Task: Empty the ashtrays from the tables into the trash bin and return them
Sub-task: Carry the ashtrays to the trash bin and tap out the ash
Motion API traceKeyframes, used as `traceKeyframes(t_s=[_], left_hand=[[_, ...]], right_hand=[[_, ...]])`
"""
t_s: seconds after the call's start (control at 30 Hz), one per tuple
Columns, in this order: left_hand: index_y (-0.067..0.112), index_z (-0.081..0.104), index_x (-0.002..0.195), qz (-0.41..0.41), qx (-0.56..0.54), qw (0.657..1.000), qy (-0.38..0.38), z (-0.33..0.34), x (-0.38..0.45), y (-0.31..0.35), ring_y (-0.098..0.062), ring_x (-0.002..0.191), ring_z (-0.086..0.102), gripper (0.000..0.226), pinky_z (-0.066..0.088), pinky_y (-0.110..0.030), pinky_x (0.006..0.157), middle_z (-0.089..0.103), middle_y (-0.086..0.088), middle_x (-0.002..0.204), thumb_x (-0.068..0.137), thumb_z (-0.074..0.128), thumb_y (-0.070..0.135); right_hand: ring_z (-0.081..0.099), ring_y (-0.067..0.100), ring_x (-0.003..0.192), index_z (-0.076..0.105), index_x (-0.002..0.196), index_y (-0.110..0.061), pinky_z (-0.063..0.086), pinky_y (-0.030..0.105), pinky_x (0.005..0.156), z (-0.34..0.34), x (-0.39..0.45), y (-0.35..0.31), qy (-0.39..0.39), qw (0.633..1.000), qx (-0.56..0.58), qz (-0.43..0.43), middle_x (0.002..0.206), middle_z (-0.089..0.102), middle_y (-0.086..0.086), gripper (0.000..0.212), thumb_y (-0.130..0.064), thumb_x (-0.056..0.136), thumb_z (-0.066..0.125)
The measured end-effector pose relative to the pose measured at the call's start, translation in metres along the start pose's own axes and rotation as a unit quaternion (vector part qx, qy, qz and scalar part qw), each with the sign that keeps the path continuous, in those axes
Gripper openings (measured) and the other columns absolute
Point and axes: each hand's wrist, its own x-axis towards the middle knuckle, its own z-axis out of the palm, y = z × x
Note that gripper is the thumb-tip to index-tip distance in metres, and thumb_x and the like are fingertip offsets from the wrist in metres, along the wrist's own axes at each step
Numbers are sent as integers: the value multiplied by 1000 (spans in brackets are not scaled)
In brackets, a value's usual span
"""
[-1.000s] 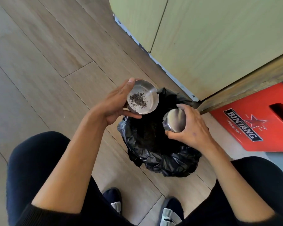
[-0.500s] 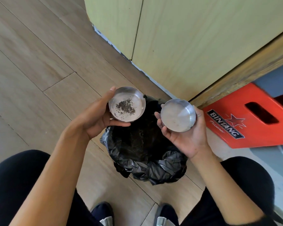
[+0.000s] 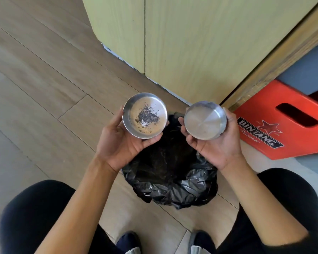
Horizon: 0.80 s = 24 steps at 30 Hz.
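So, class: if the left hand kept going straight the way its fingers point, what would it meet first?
The left hand points up the picture, holding the ashtray. Straight on, floor shows, then the yellow-green panel as first obstacle; depth is unclear.

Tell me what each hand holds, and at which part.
The left hand holds an ashtray with ash by its rim, thumb and fingers on opposite edges. The right hand holds an empty ashtray by its rim the same way.
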Motion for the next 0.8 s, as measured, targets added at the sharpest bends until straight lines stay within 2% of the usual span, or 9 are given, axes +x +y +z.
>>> traceKeyframes(t_s=[0.1,0.2,0.37,0.47,0.53,0.6,0.7,0.8], left_hand=[[12,31,160,-39,-4,999,-27,2,2,-8,-51,148,32,67,39,-53,109,37,-26,161,108,31,55],[13,18,164,-59,5,998,-37,3,5,-15,-51,151,26,71,34,-51,108,21,-29,166,107,31,54],[14,9,165,-73,23,996,-43,4,12,-29,-51,152,23,75,32,-50,102,13,-31,167,105,31,54],[22,2,165,-71,29,997,-30,2,16,-36,-51,153,19,78,36,-50,99,9,-28,169,103,39,52],[23,8,164,-67,27,997,-12,2,16,-35,-49,155,11,80,39,-51,97,8,-24,170,100,48,50],[23,32,157,-48,53,997,21,3,16,-32,-47,148,26,71,40,-49,93,24,-20,167,94,55,47],[21,54,146,-17,157,982,105,1,17,-25,-35,120,50,62,46,-46,85,56,-13,139,90,54,46],[9,63,134,-31,289,939,184,-5,19,-23,-31,107,61,60,54,-39,76,69,-15,120,93,47,49]], right_hand=[[59,36,118,41,157,-10,53,35,85,-2,-4,-8,10,1000,-3,-22,144,54,29,85,-67,94,46],[59,37,119,51,148,-13,53,36,86,-4,-8,-16,23,998,-13,-48,143,54,28,76,-65,94,47],[60,37,119,43,156,-10,54,38,87,-4,-11,-26,33,997,-15,-65,144,56,29,82,-66,95,45],[60,37,118,43,156,-9,54,39,87,-5,-11,-28,25,998,-21,-62,144,56,30,83,-66,95,44],[58,37,120,40,157,-10,54,39,88,-8,-10,-29,15,998,-22,-62,145,54,29,84,-65,95,44],[57,38,121,37,159,-10,54,40,88,-11,-9,-30,7,998,-13,-62,145,53,29,84,-64,95,45],[55,40,122,33,160,-12,53,42,89,-15,-6,-32,-2,998,-7,-66,147,49,29,84,-63,95,48],[55,43,123,31,161,-16,52,46,89,-18,-4,-34,-9,997,2,-71,161,37,30,84,-59,93,55]])
